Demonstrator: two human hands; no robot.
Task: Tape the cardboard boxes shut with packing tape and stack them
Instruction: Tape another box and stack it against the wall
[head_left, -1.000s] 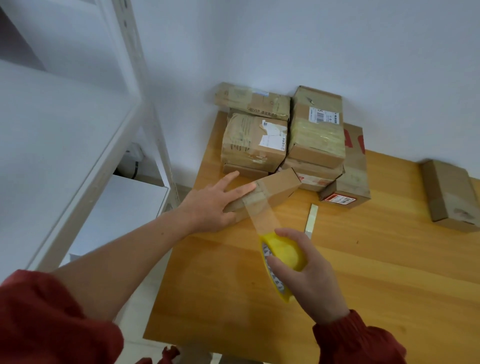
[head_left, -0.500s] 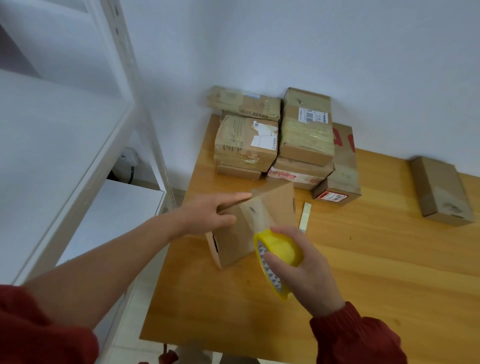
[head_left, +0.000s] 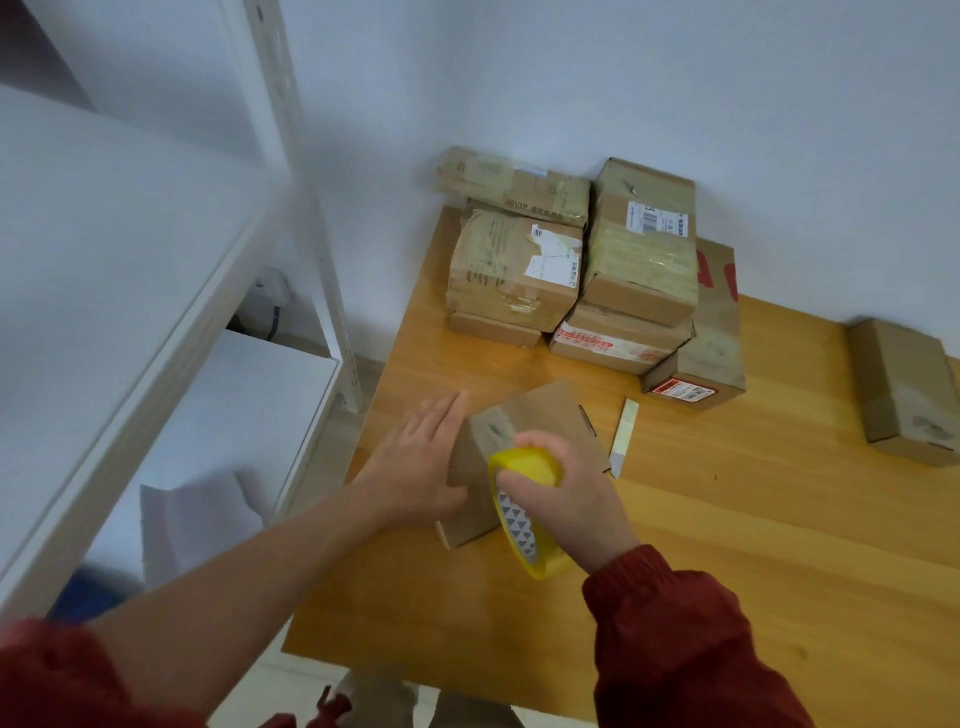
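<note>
Near the left edge of the light wooden table, a small brown cardboard box, tilted. Pressed flat against its left side, the left hand, fingers straight and together. Against its near face, a yellow roll of clear packing tape, gripped in the curled right hand. Just right of the box, a pale narrow strip. In the far corner by the wall, a stack of taped cardboard boxes; well apart at the right, one lone brown box.
</note>
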